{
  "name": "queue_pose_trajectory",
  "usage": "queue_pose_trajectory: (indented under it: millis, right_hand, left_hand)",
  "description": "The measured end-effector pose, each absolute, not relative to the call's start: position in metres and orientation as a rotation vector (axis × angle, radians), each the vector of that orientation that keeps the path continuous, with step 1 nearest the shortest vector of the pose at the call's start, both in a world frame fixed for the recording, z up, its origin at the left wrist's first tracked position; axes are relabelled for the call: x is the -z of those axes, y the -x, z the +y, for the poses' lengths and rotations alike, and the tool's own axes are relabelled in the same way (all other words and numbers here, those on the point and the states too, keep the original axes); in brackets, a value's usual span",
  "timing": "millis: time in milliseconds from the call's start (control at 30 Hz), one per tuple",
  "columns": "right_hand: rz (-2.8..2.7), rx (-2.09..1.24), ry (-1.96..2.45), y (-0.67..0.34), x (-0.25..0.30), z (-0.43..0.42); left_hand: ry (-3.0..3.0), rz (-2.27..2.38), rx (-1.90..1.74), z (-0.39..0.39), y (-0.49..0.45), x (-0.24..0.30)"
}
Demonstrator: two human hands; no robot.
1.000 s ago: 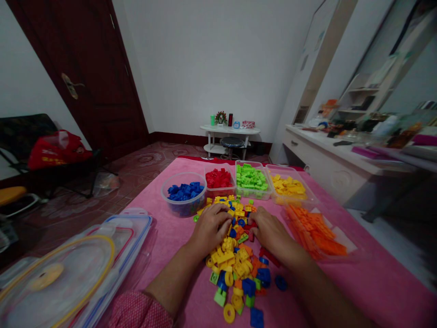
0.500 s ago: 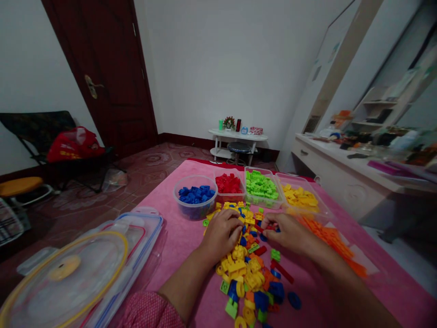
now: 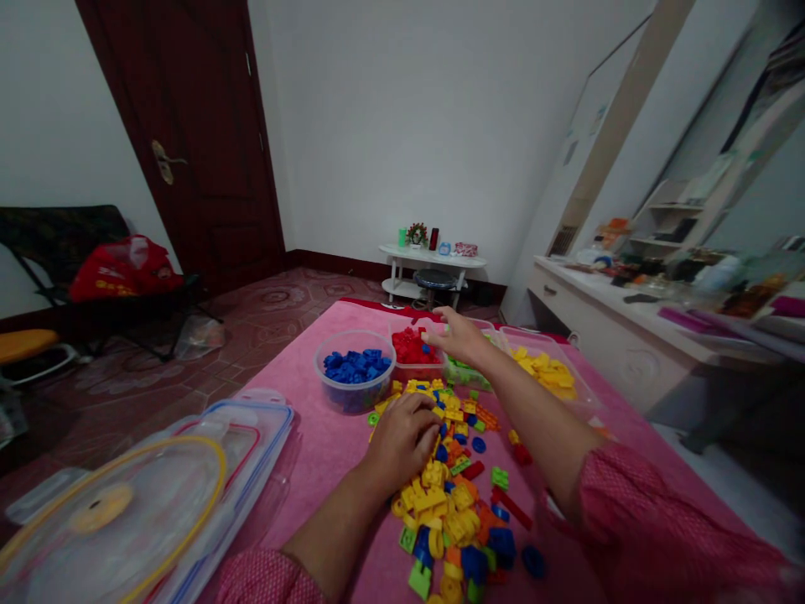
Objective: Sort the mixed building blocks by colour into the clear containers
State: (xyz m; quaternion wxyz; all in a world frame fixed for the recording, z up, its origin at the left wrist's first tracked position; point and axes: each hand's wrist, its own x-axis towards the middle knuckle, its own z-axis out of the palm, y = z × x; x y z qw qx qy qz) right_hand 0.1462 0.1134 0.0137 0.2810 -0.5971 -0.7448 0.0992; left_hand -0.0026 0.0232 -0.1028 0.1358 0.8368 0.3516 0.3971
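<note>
My left hand (image 3: 402, 436) rests on the left side of a pile of mixed toy building bricks (image 3: 433, 499). Its fingers are curled down and pressed together, and what lies under the fingertips is hidden. My right hand (image 3: 462, 337) reaches over the containers, thumb and fingers apart, at the right edge of a clear box of red bricks (image 3: 408, 346). A small red piece shows above that box, left of the fingers; whether it is in the air I cannot tell. Partly behind my right forearm is a box of green bricks (image 3: 469, 375).
A round tub of blue bricks (image 3: 355, 369) stands left of the red box, a box of yellow bricks (image 3: 547, 373) to the right. Clear lids (image 3: 151, 495) are stacked at the left on the pink cloth (image 3: 308, 369). A white dresser (image 3: 584, 310) stands at the right.
My right hand has moved from the pile, where it pinched a red piece, up and forward to the red box, and its fingers have spread. My left hand stays on the pile.
</note>
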Motion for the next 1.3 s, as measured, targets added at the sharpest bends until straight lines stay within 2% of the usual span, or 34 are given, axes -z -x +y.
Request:
queue_pose_trajectory:
  millis: [233, 367, 600, 800, 1067, 1300]
  right_hand:
    - [-2.007, -0.501, 1.524, -0.172, 0.036, 0.054]
    - [-2.006, -0.505, 1.629, -0.187, 0.056, 0.028]
    - [-2.264, -0.242, 1.968, -0.189, 0.055, 0.009]
    - [-2.309, -0.140, 2.043, -0.180, 0.058, 0.006]
    - [-2.322, -0.152, 1.988, -0.180, 0.053, 0.000]
    - [-2.243, -0.368, 1.862, -0.197, 0.057, 0.013]
  left_hand:
    - [-2.395, 1.040, -1.157, 0.023, 0.002, 0.104]
    - [-2.399, 1.051, -1.161, 0.025, 0.002, 0.106]
    - [-2.509, 1.237, -1.047, 0.018, 0.003, 0.098]
    - [-2.531, 1.347, -0.981, 0.016, 0.000, 0.098]
    - [-2.420, 1.296, -1.041, 0.017, -0.003, 0.100]
    - [-2.311, 1.213, -1.154, 0.020, -0.001, 0.101]
